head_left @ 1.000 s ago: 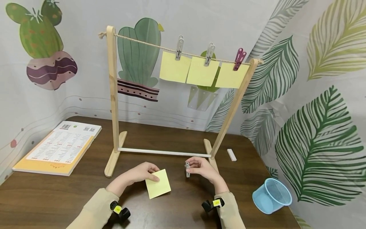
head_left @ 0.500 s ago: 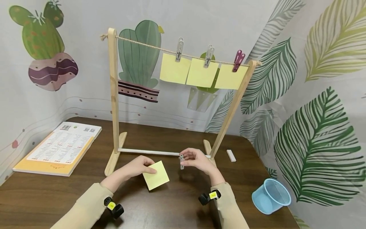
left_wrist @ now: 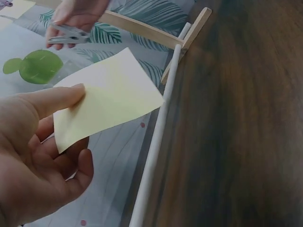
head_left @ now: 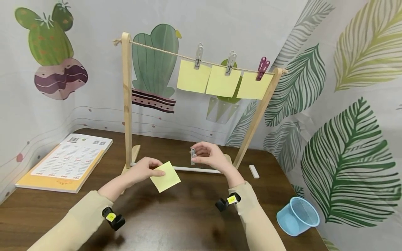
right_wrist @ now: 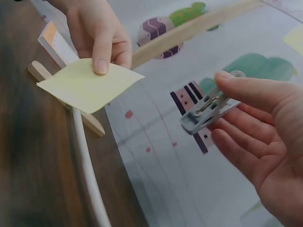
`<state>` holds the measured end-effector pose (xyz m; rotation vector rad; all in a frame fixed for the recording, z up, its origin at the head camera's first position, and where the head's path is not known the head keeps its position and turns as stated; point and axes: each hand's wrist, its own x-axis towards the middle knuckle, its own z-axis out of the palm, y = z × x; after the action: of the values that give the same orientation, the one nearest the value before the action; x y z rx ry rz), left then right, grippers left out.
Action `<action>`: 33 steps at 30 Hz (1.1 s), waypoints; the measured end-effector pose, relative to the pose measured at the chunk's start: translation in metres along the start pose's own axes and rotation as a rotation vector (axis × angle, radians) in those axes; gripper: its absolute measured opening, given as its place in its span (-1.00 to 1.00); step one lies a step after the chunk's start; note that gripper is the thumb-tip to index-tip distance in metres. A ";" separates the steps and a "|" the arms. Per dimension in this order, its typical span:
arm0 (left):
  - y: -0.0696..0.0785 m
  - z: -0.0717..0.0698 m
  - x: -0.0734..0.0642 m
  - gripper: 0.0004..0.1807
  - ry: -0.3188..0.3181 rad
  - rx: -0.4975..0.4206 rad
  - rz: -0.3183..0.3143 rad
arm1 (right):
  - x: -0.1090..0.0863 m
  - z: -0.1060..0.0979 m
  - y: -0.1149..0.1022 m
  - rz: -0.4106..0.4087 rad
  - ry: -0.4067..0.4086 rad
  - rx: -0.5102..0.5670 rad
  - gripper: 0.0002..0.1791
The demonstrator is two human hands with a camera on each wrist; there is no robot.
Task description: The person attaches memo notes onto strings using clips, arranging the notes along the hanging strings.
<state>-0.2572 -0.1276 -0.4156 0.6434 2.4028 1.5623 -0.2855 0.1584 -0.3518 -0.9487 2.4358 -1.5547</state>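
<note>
Between thumb and fingers, my left hand (head_left: 145,170) pinches a yellow sticky note (head_left: 167,178) by one corner, in the air before the rack's white bar. My right hand (head_left: 211,157) holds a grey clothespin (head_left: 193,157) by its handle end, thumb on one side and fingertips on the other. In the right wrist view the clothespin (right_wrist: 208,108) points away from the palm, its spring visible. Above both hands a rope (head_left: 157,48) runs across a wooden rack (head_left: 127,97). Three yellow notes hang towards its right end, under two grey clothespins (head_left: 199,55) and one purple clothespin (head_left: 262,68).
A book (head_left: 67,162) lies at the left of the brown table (head_left: 176,223). On the right are a small white block (head_left: 254,171) and a light blue mesh basket (head_left: 290,218) near the table edge. A patterned cloth stands behind the rack.
Both hands have risen and moved forward and to the left, the left with the sticky note, the right with the clothespin. The notes on the rope stay as they were.
</note>
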 end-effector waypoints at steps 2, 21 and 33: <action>0.002 -0.004 0.000 -0.77 0.022 0.015 0.010 | 0.008 -0.001 -0.009 -0.027 0.009 -0.006 -0.58; 0.061 -0.063 0.004 -0.70 0.254 0.243 0.051 | 0.077 -0.018 -0.115 -0.255 0.096 -0.062 -0.55; 0.114 -0.097 0.009 -0.63 0.514 0.281 0.081 | 0.106 -0.035 -0.177 -0.330 0.132 -0.101 -0.55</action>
<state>-0.2760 -0.1633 -0.2714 0.4252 3.0471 1.5884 -0.3050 0.0771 -0.1605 -1.3676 2.5713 -1.6493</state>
